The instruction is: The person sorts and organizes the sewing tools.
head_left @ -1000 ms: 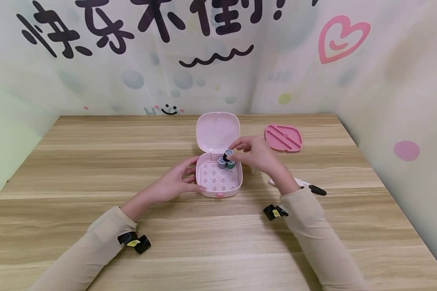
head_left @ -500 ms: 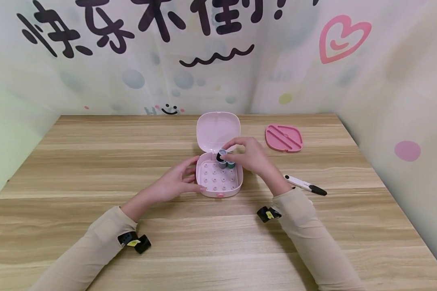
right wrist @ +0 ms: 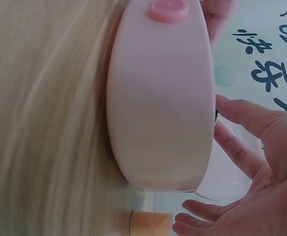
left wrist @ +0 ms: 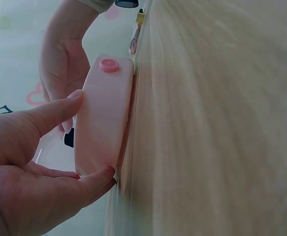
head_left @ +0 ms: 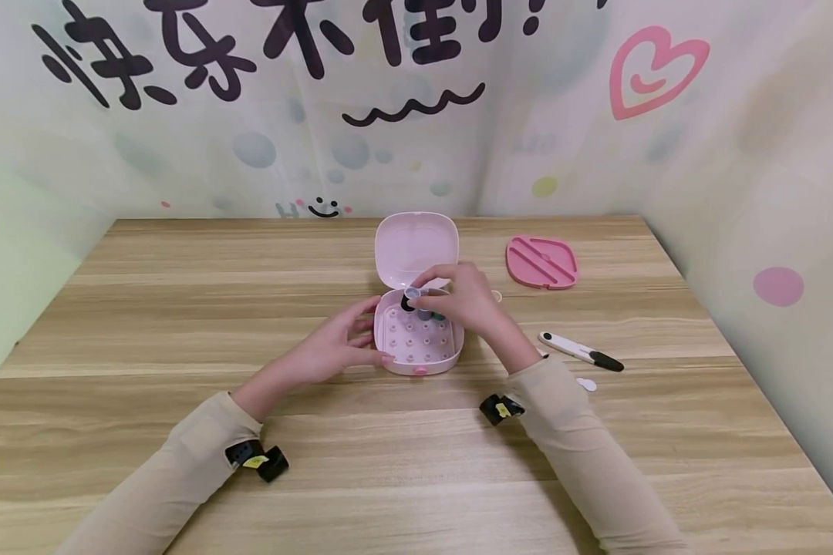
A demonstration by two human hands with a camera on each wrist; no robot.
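Observation:
A light pink sewing box (head_left: 439, 368) stands on the table, lid raised, with rows of small pegs inside. My left hand (head_left: 328, 345) holds its left side, thumb on the front rim and fingers along the wall. My right hand (head_left: 468, 299) pinches a black thread spool (head_left: 407, 301) over the box's back left corner. Beside it a grey spool (head_left: 425, 314) and a green spool (head_left: 438, 317) sit in the back row, partly covered by my right fingers. In the left wrist view the black spool (left wrist: 69, 138) shows just past the box wall.
Right of the box lies a slim white tool with a black end (head_left: 583, 352), near a small white piece (head_left: 587, 384). A darker pink slotted tray (head_left: 541, 263) lies at the back right. An orange spool-like object (right wrist: 151, 223) stands behind the box.
My right hand has moved left with the black spool, from above the grey and green spools to the box's back left. The left hand has stayed in place.

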